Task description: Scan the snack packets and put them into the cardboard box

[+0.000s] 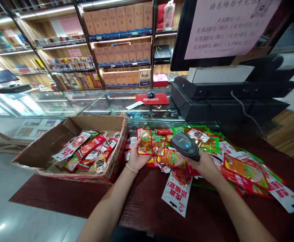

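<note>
My left hand (136, 157) grips a small red-edged snack packet (144, 141) with its barcode side up, above the heap. In my right hand (204, 165) is a dark grey barcode scanner (184, 145), a blue light glowing on top; its handle is mostly covered by my fingers. Under and around both hands lies a pile of snack packets (245, 169) in red, green and white. One white hanging packet (177, 191) sticks out toward me. To the left, an open cardboard box (73, 178) holds several more snack packets (90, 148).
The box and pile rest on a dark red-brown counter (139, 205). Behind it is a glass display case (96, 106) with a mouse (151, 94) on a red mat (162, 98). A black cash drawer (227, 109) and monitor (181, 40) stand back right. Shelves of boxed goods (119, 20) line the wall.
</note>
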`<state>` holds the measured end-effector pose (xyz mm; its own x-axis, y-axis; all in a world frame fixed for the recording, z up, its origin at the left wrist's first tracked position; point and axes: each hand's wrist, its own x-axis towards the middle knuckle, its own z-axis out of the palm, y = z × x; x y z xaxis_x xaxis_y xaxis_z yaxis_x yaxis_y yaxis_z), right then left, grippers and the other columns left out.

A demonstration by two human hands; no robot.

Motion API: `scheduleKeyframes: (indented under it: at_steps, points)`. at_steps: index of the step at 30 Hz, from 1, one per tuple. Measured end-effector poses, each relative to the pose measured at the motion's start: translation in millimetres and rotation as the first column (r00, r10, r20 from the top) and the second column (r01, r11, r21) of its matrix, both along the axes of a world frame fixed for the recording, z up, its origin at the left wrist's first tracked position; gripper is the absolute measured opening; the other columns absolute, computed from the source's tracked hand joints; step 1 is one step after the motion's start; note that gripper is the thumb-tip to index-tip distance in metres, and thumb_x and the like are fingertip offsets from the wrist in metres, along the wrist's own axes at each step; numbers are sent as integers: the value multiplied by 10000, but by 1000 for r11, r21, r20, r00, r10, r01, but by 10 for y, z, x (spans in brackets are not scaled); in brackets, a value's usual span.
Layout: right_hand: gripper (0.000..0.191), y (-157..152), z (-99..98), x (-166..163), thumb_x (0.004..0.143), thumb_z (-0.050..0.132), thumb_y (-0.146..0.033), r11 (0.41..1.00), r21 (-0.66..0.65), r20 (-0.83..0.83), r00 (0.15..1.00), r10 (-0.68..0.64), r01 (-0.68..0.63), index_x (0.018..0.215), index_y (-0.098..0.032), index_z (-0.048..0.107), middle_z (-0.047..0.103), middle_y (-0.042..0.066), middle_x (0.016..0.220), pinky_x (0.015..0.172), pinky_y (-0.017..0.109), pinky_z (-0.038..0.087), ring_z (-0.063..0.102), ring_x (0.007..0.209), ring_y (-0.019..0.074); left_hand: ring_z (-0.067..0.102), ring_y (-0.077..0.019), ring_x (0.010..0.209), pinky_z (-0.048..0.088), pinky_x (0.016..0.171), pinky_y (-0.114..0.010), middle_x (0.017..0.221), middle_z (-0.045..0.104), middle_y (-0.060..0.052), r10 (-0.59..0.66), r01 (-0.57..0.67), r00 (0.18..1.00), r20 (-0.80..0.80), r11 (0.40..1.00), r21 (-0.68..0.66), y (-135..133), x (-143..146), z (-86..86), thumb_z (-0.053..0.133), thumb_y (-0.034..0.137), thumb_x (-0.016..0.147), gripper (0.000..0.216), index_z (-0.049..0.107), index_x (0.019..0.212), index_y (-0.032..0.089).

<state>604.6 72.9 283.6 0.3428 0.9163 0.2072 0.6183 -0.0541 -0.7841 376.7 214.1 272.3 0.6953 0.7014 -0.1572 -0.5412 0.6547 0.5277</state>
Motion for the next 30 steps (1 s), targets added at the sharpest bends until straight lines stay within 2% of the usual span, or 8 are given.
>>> scheduleKeyframes:
  at_steps: [4, 8, 12, 15, 17, 22, 30]
  points:
    - [450, -14, -36, -21, 785, 658, -444, 998, 14, -20, 998, 65, -65, 1161, -197, 631, 706, 83, 1131, 888, 412, 511, 647, 1021, 292, 588, -255, 1173, 493, 954, -405, 1258, 631, -118, 23, -23, 1000, 3, 999, 38, 11, 64, -19, 576, 493, 860, 424, 638, 1130, 173]
    - [588, -65, 12, -115, 754, 703, -407, 989, -36, -45, 989, 139, -141, 1296, -244, 544, 681, 51, 1186, 887, 388, 507, 639, 1039, 276, 631, -224, 1096, 502, 946, -353, 1138, 691, -92, 187, -180, 980, -63, 979, 98, 22, 204, -89, 619, 509, 843, 417, 650, 1080, 168]
    - [617, -100, 101, -184, 758, 700, -419, 976, -99, -45, 981, 191, -194, 1323, -263, 508, 667, 40, 1208, 868, 366, 507, 639, 1043, 264, 670, -208, 989, 521, 883, -323, 986, 726, -69, 328, -296, 932, -152, 935, 197, 20, 273, -160, 736, 418, 768, 361, 650, 1004, 158]
    - [622, -102, 116, -184, 759, 699, -422, 970, -116, -35, 977, 209, -212, 1326, -269, 494, 659, 42, 1228, 877, 365, 500, 632, 1065, 263, 683, -155, 843, 530, 775, -262, 916, 725, -40, 402, -360, 896, -187, 906, 222, 26, 262, -198, 794, 340, 712, 317, 638, 918, 156]
    - [636, -100, 91, -170, 754, 700, -419, 971, -141, -9, 981, 195, -194, 1334, -274, 482, 664, 48, 1224, 877, 374, 498, 634, 1071, 272, 674, -123, 796, 522, 736, -234, 919, 721, -20, 422, -385, 887, -186, 900, 205, 40, 250, -219, 807, 289, 696, 308, 628, 916, 170]
    - [624, -101, 12, -156, 755, 688, -430, 971, -179, 70, 982, 176, -161, 1328, -292, 483, 692, 46, 1176, 856, 394, 503, 657, 1039, 286, 671, -100, 798, 507, 781, -240, 902, 711, 19, 459, -435, 873, -163, 885, 166, 69, 254, -257, 814, 221, 672, 311, 603, 899, 195]
    - [554, -99, 76, -204, 724, 703, -365, 956, -228, 75, 976, 203, -182, 1254, -277, 568, 713, 34, 1115, 839, 396, 503, 663, 1001, 289, 666, -119, 825, 497, 837, -276, 859, 701, -2, 487, -465, 864, -125, 869, 167, 64, 279, -290, 821, 203, 642, 316, 597, 861, 164]
